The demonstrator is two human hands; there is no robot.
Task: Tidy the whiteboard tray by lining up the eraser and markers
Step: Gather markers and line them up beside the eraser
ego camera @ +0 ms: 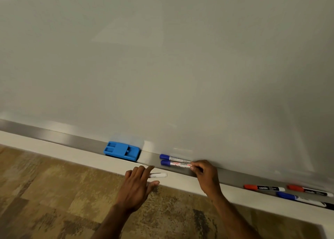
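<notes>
A blue eraser (122,151) lies on the grey whiteboard tray (72,141). To its right, two blue-capped markers lie side by side; the rear one (173,157) is free, and my right hand (204,173) pinches the tail of the front one (175,164). My left hand (137,186) hovers with spread fingers over a white-ended marker (159,175) on the white ledge below the tray. Further right on the tray lie two red-capped markers (263,187) (310,191) and a blue-capped marker (298,199).
The whiteboard (162,58) fills the upper view. A white ledge (54,149) runs under the tray. Below it is brown patterned flooring (54,202).
</notes>
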